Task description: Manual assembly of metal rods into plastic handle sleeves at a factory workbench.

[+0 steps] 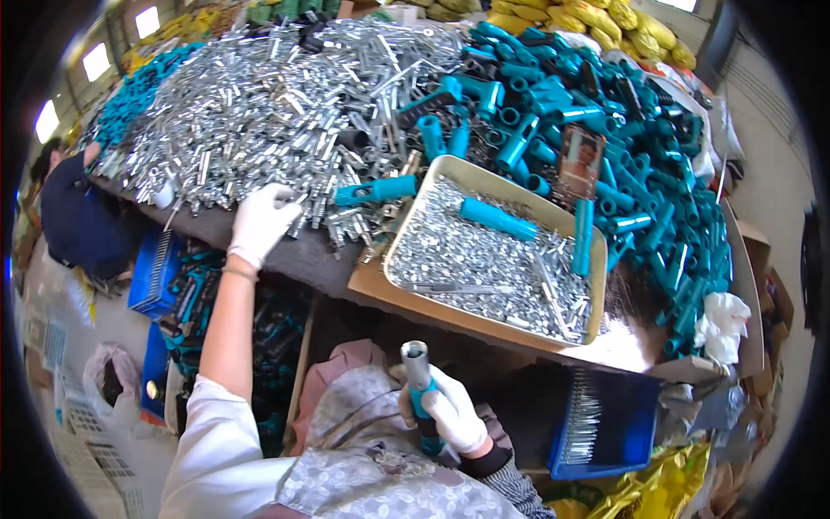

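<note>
At the near edge of a large heap of silvery metal parts [259, 95], my white-gloved left hand [262, 223] has its fingers curled together at the loose pieces. Whatever is between those fingertips is too small to make out. Close to my lap, my gloved right hand [454, 413] is wrapped around a teal tube with a metal sleeve [417, 368]; its open metal end points up. A teal slotted housing [376, 190] lies on the heap's edge, right of my left hand. Farther right stands a cream tray [596, 311] full of tiny metal pieces, with a teal tube [497, 218] on top.
Teal plastic housings [640, 173] are piled at the right, with a phone [579, 164] propped among them. Blue crates [644, 432] stand below the table on both sides. A person [82, 216] in dark clothing bends at the far left. Yellow sacks [596, 22] lie behind.
</note>
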{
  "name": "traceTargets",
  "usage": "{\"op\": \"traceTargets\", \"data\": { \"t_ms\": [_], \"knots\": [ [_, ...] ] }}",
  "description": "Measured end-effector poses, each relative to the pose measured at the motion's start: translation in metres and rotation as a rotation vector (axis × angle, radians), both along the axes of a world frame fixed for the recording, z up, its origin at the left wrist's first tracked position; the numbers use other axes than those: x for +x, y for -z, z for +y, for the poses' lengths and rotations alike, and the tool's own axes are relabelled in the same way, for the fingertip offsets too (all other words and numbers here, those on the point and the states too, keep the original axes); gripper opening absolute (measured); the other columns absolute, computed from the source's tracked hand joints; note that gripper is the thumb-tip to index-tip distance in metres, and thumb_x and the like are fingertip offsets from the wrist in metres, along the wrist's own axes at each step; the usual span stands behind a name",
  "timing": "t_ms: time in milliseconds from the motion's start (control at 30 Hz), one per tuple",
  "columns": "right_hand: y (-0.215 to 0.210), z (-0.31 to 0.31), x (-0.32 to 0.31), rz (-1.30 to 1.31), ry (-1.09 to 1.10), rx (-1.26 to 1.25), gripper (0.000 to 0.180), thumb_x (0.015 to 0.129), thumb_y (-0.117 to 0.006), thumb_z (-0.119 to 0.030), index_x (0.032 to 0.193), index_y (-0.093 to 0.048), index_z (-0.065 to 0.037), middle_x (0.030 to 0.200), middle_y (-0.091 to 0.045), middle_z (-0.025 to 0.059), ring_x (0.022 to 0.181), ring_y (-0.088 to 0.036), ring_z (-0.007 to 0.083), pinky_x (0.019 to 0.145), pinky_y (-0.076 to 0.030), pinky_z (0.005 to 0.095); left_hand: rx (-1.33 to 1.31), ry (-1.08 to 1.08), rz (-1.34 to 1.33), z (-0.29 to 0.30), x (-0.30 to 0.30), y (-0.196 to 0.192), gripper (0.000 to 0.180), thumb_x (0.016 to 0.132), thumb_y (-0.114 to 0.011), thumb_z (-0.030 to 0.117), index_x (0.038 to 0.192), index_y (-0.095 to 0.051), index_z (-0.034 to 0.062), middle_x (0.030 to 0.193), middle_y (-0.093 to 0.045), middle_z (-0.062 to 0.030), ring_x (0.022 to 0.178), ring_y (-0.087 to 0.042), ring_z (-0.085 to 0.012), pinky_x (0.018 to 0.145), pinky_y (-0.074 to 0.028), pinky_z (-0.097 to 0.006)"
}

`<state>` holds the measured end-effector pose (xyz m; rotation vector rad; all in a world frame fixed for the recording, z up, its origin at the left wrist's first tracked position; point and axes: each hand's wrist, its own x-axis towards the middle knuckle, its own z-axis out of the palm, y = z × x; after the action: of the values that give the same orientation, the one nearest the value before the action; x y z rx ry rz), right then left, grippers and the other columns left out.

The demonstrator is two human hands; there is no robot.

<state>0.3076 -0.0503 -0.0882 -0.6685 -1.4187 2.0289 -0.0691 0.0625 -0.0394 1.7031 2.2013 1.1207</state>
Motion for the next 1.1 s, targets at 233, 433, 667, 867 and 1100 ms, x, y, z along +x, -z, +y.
{"op": "traceTargets", "data": {
  "t_ms": [233, 433, 667, 867, 1100],
  "knots": [
    [0.004, 0.009, -0.004, -0.287, 0.143, 0.353, 0.052, 0.091, -0.064, -0.019, 0.139, -0.052, -0.003, 0.104, -0.067, 0.0127, 0.09, -0.066, 0.0206, 0.085, -0.052, 0.0321, 0.152, 0.388, -1.153, -0.081, 0.097, 0.0, 0.035, 0.094, -0.063, 0.014, 0.123, -0.053, -0.0023, 0.097, -0.061, -0.007, 0.079, -0.063, -0.015, 0.071, -0.055, -0.028],
    [0.005, 0.003, -0.02, -0.488, 0.295, 0.69, 0.049, 0.086, -0.071, -0.026, 0.13, -0.059, -0.007, 0.097, -0.064, 0.0171, 0.088, -0.064, 0.0379, 0.077, -0.052, 0.0411, 0.04, 0.329, -0.96, -0.131, 0.167, 0.027, 0.029, 0.084, -0.072, 0.004, 0.11, -0.06, -0.0015, 0.098, -0.069, -0.0068, 0.088, -0.063, -0.0126, 0.08, -0.052, -0.026],
    [0.005, 0.002, 0.0, -0.423, 0.202, 0.532, 0.037, 0.092, -0.065, -0.025, 0.124, -0.062, -0.006, 0.084, -0.063, 0.0095, 0.073, -0.063, 0.0226, 0.068, -0.051, 0.0352, -0.02, 0.468, -0.925, -0.129, 0.17, 0.029, 0.031, 0.084, -0.078, 0.011, 0.108, -0.063, -0.0017, 0.102, -0.071, -0.0089, 0.089, -0.065, -0.0125, 0.081, -0.053, -0.027],
    [0.01, 0.013, 0.022, 0.207, -0.316, -0.116, 0.034, 0.095, -0.061, -0.023, 0.117, -0.063, 0.002, 0.08, -0.059, 0.0008, 0.069, -0.052, 0.0089, 0.067, -0.044, 0.0252, 0.026, 0.967, -0.989, -0.12, 0.165, 0.014, 0.048, 0.08, -0.08, 0.027, 0.114, -0.066, -0.0034, 0.106, -0.071, -0.0129, 0.097, -0.068, -0.0179, 0.086, -0.054, -0.032],
    [0.011, 0.006, 0.024, 0.11, -0.305, -0.035, 0.034, 0.095, -0.061, -0.021, 0.118, -0.064, 0.003, 0.084, -0.061, 0.0017, 0.072, -0.054, 0.009, 0.067, -0.045, 0.0254, 0.013, 1.076, -0.751, -0.126, 0.163, -0.01, 0.041, 0.084, -0.079, 0.03, 0.106, -0.069, -0.003, 0.099, -0.071, -0.0111, 0.094, -0.068, -0.0192, 0.081, -0.053, -0.031]
  ]
}}
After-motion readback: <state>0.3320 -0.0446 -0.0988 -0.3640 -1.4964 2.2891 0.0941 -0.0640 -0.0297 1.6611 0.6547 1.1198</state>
